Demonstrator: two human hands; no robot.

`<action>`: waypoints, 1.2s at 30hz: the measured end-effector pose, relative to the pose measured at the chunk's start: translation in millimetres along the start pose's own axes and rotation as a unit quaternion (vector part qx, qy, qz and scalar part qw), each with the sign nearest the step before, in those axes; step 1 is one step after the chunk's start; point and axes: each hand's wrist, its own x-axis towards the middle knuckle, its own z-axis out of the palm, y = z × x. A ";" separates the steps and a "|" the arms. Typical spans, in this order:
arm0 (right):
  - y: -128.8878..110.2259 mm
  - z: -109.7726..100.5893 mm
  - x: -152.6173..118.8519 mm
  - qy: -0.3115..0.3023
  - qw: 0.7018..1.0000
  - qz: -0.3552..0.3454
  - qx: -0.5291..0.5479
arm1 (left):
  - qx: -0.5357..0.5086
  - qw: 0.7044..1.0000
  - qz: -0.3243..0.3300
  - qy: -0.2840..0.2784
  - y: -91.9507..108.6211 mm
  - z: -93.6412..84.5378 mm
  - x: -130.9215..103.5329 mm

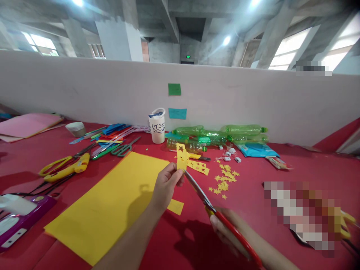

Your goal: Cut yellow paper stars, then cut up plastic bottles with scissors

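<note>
Pinched in my left hand (167, 183) is a narrow yellow paper strip (181, 154) with star-shaped holes, held upright above the table. My right hand (225, 225) grips a pair of red-handled scissors (206, 204), whose blade tips meet the strip's lower right edge by my left fingers. Whether the blades are fully closed is hard to see. Behind the strip lies another punched yellow strip (200, 167). Small yellow paper stars (224, 185) are scattered to the right. A plain yellow paper piece (176, 207) lies beneath my left wrist.
Large yellow sheets (112, 202) cover the left middle of the red table. Green plastic bottles (216, 138) and a white cup (156, 129) stand or lie near the partition. At left are a yellow glue gun (70, 168), grey-green scissors (123, 149) and a purple power strip (30, 213).
</note>
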 end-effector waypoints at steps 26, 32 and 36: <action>4.9 -2.0 3.9 0.012 1.000 -0.005 -0.019 | 0.018 1.000 -0.011 -0.016 -1.5 -3.2 2.9; 1.6 -4.1 1.9 0.009 0.999 -0.006 -0.033 | 0.010 1.000 -0.011 -0.017 -1.4 -4.6 3.1; -1.0 -3.5 2.3 0.007 1.000 -0.004 0.003 | -0.011 0.999 -0.023 -0.020 -1.5 -5.4 3.7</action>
